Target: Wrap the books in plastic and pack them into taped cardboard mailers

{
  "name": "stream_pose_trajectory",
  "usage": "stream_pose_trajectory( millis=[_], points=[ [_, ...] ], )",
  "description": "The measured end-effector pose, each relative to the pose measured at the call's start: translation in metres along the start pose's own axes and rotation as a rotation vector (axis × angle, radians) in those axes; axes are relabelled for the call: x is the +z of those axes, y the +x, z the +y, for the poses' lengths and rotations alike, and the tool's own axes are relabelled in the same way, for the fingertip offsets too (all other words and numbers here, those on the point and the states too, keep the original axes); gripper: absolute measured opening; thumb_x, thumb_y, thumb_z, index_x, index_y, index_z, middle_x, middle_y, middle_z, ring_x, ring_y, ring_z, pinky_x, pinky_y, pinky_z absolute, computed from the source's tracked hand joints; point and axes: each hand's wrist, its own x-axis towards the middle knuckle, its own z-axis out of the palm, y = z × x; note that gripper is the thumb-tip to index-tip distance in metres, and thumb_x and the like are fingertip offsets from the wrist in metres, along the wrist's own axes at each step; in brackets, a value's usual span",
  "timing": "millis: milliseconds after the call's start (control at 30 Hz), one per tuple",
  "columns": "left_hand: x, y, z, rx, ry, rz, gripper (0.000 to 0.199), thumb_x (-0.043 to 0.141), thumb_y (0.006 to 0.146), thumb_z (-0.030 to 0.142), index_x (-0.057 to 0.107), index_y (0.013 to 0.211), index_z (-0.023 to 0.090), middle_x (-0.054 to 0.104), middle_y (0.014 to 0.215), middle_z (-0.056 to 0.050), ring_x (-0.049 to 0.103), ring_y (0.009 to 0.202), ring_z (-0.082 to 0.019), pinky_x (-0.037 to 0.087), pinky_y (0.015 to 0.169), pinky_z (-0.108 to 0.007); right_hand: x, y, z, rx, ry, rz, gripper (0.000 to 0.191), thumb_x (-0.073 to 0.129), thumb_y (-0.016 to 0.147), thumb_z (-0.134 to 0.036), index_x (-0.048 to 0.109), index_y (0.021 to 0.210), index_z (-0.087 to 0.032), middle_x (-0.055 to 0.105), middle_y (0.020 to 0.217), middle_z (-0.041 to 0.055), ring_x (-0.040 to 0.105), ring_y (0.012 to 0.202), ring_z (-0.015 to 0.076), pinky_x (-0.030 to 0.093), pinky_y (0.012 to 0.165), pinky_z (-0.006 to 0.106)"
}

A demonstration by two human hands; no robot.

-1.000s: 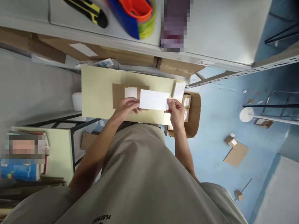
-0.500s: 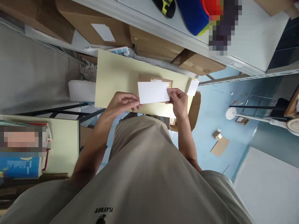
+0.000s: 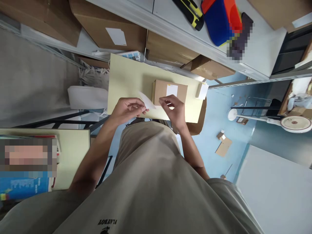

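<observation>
My left hand (image 3: 129, 109) pinches a curled white paper sheet (image 3: 147, 101) between thumb and fingers, above the front edge of a pale yellow table (image 3: 126, 74). To its right, my right hand (image 3: 173, 110) has its thumb and fingertips drawn together beside the sheet; whether they hold an edge of it I cannot make out. Behind both hands a closed brown cardboard box (image 3: 158, 89) lies on the table, with a white label (image 3: 172, 90) on its top. The right hand covers part of the box's front.
A small white stack (image 3: 202, 91) stands at the table's right end, above an open carton (image 3: 201, 120). Cardboard boxes (image 3: 170, 48) line a shelf behind. On the upper shelf lie a yellow-black cutter (image 3: 191, 13) and a blue-red holder (image 3: 218, 26). A fan (image 3: 294, 124) is at right.
The sheet was held flat, its right corner in my right hand; now it is curled and turned edge-on. My right hand has moved left, and more of the box shows.
</observation>
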Motion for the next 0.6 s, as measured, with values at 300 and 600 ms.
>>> stream_pose_trajectory(
  millis=[300,600],
  points=[
    [-0.021,-0.009,0.004,0.115,0.122,-0.074,0.023,0.079,0.087,0.042,0.080,0.091,0.019,0.080,0.088,-0.006,0.076,0.081,-0.021,0.062,0.067,-0.027,0.040,-0.026,-0.040,-0.101,-0.062,-0.088,0.017,0.082,0.090,-0.049,0.081,0.092,-0.032,0.073,0.096,0.0031,0.071,0.080,0.0197,0.063,0.067,0.035],
    [-0.103,0.016,-0.066,-0.060,0.506,0.128,0.026,0.072,0.079,0.044,0.080,0.088,0.021,0.082,0.092,-0.008,0.076,0.088,-0.025,0.059,0.074,-0.030,0.042,-0.023,-0.018,0.055,0.039,0.174,0.013,0.067,0.095,-0.040,0.071,0.091,-0.028,0.072,0.089,0.0014,0.071,0.076,0.0189,0.061,0.066,0.034]
  ],
)
